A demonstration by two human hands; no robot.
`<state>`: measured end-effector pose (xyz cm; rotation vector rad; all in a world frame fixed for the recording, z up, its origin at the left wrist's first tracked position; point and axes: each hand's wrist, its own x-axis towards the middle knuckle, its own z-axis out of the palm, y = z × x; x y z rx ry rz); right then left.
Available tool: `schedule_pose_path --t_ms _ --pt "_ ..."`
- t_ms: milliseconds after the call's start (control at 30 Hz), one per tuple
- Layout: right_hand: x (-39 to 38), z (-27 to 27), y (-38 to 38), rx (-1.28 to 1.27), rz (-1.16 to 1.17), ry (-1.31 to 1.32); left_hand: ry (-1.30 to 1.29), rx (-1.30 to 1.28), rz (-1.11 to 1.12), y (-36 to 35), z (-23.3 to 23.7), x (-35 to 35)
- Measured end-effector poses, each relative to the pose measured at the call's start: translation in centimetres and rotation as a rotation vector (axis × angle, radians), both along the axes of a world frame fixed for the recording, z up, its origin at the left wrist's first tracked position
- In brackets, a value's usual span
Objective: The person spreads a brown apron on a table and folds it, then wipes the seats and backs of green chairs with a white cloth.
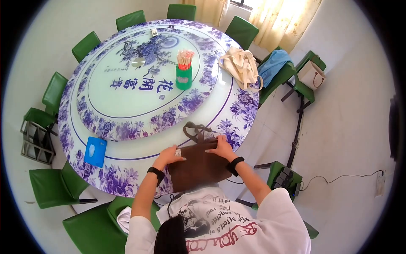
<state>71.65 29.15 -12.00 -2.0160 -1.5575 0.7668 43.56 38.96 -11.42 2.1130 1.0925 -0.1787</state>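
A dark brown tote bag [198,167] lies at the near edge of the round table, its handles [196,131] stretched out on the tabletop beyond it. My left hand [170,155] grips the bag's upper left corner, beside a small pale tag [178,152]. At the upper right corner, my right hand [221,148] is closed on the bag's edge with the thumb on top. What the bag contains is hidden. Both wrists wear black bands.
The flower-patterned table [118,178] carries a raised turntable with a green chopstick holder [184,78]. A blue packet [95,151] lies left, a cream cloth bag [241,67] at the far right. Green chairs [53,186] surround the table. A cable [338,175] runs to the right wall.
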Motion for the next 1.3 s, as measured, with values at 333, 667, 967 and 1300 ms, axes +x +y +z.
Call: schedule_pose_path --t_ms 333,667,967,1300 --pt "0.4 10.4 2.3 0.151 0.357 0.141 -0.405 0.326 0.082 1.1 11.1 -2.4" --pt "-1.1 3.8 -3.2 0.53 0.438 -0.332 -0.242 0.794 -0.247 -4.3 3.3 -7.6" --pt "-3.6 3.7 -10.1 0.245 0.453 -0.213 -0.2 0.522 -0.129 -10.9 2.7 -7.0" --pt "-8.4 0.9 -4.7 0.042 0.596 0.06 -0.07 0.534 -0.044 -8.5 -1.8 -2.8"
